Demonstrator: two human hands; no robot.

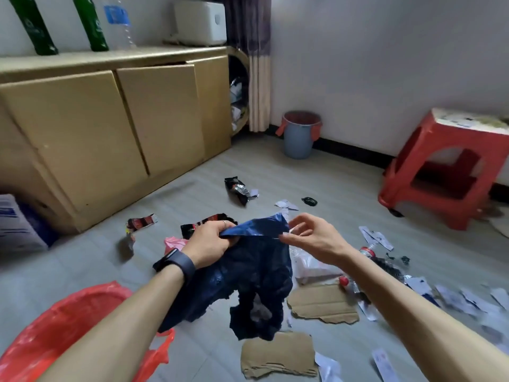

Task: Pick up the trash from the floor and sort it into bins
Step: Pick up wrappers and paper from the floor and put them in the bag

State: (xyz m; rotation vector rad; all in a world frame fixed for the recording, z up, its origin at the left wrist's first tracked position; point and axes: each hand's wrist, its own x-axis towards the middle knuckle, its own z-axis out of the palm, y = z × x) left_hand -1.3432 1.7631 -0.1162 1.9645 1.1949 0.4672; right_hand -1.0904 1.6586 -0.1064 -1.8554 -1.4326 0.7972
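A dark blue plastic bag (256, 277) hangs in front of me above the floor. My left hand (209, 241) grips its upper left edge, with a dark band on the wrist. My right hand (311, 238) pinches the bag's upper right edge between thumb and fingers. Trash lies on the grey floor: two torn cardboard pieces (322, 303) (278, 355), a black snack wrapper (238, 190), a red-and-black wrapper (140, 223), a pink bag (173, 244), a clear bottle with a red cap (349, 283) and several paper scraps (465, 301). A bin lined with a red bag (63, 326) stands at my lower left.
A blue bin with a red liner (300, 136) stands by the far wall next to a curtain. A red plastic stool (443, 172) is at the right. A long wooden cabinet (110, 125) runs along the left, with green bottles (31, 24) on top.
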